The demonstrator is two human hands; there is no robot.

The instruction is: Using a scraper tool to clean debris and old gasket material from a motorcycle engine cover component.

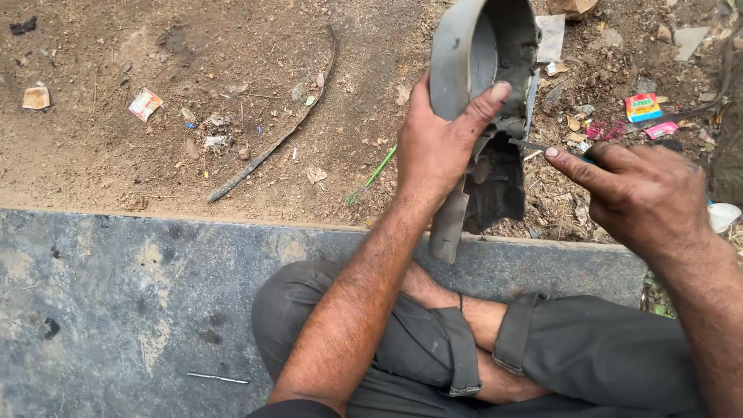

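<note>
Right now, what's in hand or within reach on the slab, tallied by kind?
Grey plastic housing, in left hand: 1
Thin metal tool, in right hand: 1
Loose metal rod on stone slab: 1
Total: 3

At nine o'clock of our left hand (433,147) we have open room over the stone slab (116,310), where only a thin nail (217,378) lies flat. The grey plastic cover (476,70) blocks twelve o'clock. Our right hand (646,190) closes three o'clock, our crossed legs (542,348) six. Litter (642,107) and a stick (271,147) lie low on the dirt ground (116,155).
</note>
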